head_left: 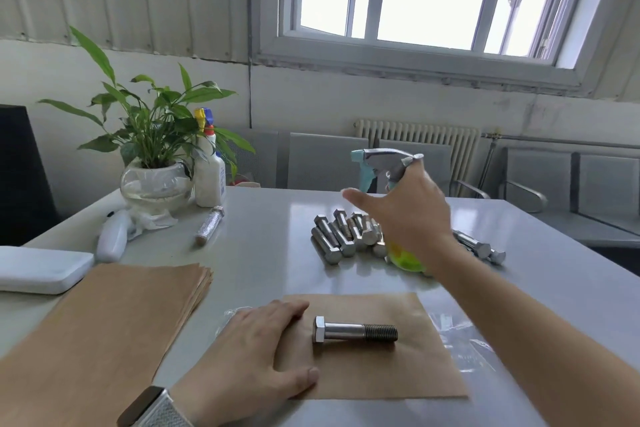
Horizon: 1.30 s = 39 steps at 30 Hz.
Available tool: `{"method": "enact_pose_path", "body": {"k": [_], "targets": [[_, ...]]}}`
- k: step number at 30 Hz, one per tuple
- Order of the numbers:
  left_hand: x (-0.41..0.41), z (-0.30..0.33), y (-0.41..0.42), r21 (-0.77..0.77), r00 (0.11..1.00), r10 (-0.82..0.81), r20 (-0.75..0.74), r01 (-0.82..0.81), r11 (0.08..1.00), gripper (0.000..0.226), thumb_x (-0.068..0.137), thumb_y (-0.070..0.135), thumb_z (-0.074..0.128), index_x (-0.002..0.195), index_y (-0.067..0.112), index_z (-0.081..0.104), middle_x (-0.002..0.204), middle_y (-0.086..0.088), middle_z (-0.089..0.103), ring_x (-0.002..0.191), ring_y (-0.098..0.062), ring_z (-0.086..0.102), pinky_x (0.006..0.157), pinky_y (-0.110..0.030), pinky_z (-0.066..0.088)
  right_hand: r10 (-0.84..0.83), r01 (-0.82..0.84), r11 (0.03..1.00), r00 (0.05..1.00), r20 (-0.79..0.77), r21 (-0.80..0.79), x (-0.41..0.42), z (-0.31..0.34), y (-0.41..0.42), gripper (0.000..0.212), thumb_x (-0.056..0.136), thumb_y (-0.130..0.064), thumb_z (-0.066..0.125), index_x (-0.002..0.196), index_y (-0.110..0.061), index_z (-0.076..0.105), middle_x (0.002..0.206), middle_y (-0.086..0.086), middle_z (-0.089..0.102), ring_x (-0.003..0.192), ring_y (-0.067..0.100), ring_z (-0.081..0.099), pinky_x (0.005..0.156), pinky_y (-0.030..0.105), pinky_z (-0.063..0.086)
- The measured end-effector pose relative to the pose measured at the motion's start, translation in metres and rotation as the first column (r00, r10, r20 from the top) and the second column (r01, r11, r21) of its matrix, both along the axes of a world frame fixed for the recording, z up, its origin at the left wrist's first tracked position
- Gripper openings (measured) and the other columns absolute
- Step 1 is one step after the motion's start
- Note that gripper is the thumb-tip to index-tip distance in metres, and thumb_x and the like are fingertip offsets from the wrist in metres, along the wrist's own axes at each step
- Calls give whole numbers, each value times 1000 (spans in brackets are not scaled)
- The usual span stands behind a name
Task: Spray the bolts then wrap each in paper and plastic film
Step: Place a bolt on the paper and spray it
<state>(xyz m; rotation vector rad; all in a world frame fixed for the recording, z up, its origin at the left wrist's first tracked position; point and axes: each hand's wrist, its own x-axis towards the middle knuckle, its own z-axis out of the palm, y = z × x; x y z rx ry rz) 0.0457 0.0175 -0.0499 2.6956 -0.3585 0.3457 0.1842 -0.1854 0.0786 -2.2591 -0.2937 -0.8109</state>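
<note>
From my feed, the left hand (258, 354) lies flat at about 7 o'clock, fingers (289, 310) straight and pressing the left edge of a square brown paper sheet (374, 371). On that matte sheet lies one steel bolt (355, 333), hex head pointing to 9 o'clock, dark threaded end to 3 o'clock, just beside the fingertips but apart from them. Under the sheet a crinkled clear plastic film (460, 340) shows at its right side.

The right hand (405, 215) reaches up toward 1 o'clock and grips the neck of a spray bottle (391, 163), which has a shiny silver head, a teal trigger and nozzle and a yellow-green body below the wrist; the forefinger sticks out straight toward 9 o'clock, the other fingers curl round the neck.

Behind the bottle a heap of loose bolts (341, 239), bright and hex-headed, sits on the glossy grey tabletop (263, 253). At 9 o'clock lies a stack of brown paper (114, 322). At 11 o'clock I see a wrapped bolt (209, 225) in film, a white bottle (209, 177) and a leafy plant (156, 135) in a round glass bowl.
</note>
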Motion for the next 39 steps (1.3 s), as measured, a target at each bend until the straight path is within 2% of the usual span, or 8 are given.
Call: {"method": "enact_pose_path", "body": {"k": [3, 7, 11, 22, 26, 29, 34, 39], "targets": [[-1, 0, 0, -9, 1000, 5, 0, -5, 1000, 83, 73, 74, 55, 145, 45, 25, 139, 31, 35, 131, 8, 32, 110, -16, 18, -54, 65, 950, 998, 45, -306, -30, 6, -22, 70, 56, -79, 72, 93, -27, 41, 83, -12, 53, 76, 16, 48, 65, 32, 36], [-2, 0, -1, 3, 1000, -6, -5, 6, 1000, 81, 74, 73, 53, 145, 43, 25, 140, 29, 35, 131, 6, 33, 110, -17, 19, -26, 132, 773, 984, 176, -620, -66, -15, -49, 64, 58, -71, 71, 86, -26, 35, 74, -9, 51, 65, 21, 49, 64, 32, 32], [-2, 1, 0, 2, 1000, -11, -15, 11, 1000, 82, 74, 73, 52, 145, 40, 28, 142, 26, 38, 130, 4, 36, 110, -19, 22, -62, 113, 588, 994, 94, -801, -79, -31, -67, 62, 61, -71, 62, 90, -26, 30, 83, -8, 52, 81, 19, 60, 70, 35, 36], [-2, 2, -2, -28, 1000, -14, -17, 14, 1000, 86, 65, 79, 44, 142, 42, 31, 135, 32, 40, 126, 7, 39, 108, -18, 24, -94, 90, 460, 994, 52, -883, -85, -43, -56, 49, 71, -51, 62, 105, -21, 45, 99, -2, 57, 89, 22, 57, 72, 37, 33], [-3, 3, -2, -37, 1000, -15, -18, 15, 999, 86, 65, 79, 45, 142, 42, 32, 135, 32, 40, 126, 8, 39, 108, -17, 24, -103, 97, 456, 993, 56, -885, -86, -42, -62, 57, 71, -64, 63, 106, -23, 46, 99, -2, 57, 90, 22, 58, 75, 37, 36], [-4, 4, -2, -36, 1000, -16, -19, 15, 999, 86, 65, 79, 44, 142, 42, 32, 135, 32, 40, 126, 9, 39, 108, -17, 24, -123, 120, 452, 990, 71, -884, -85, -40, -66, 57, 70, -65, 63, 103, -23, 44, 91, -3, 51, 81, 21, 53, 71, 36, 33], [-5, 5, -3, -43, 1000, -17, -22, 16, 999, 82, 69, 76, 50, 142, 43, 32, 134, 33, 40, 125, 8, 39, 108, -17, 24, -154, 166, 420, 982, 111, -892, -84, -38, -74, 42, 69, -46, 66, 98, -20, 52, 88, 0, 58, 77, 23, 59, 71, 35, 43], [-6, 6, -3, -41, 999, -18, -28, 17, 999, 81, 69, 76, 49, 141, 43, 32, 133, 33, 39, 125, 8, 39, 108, -18, 24, -146, 199, 391, 977, 153, -899, -82, -38, -79, 55, 68, -62, 69, 100, -20, 52, 91, -1, 59, 80, 22, 59, 71, 36, 36]]}}
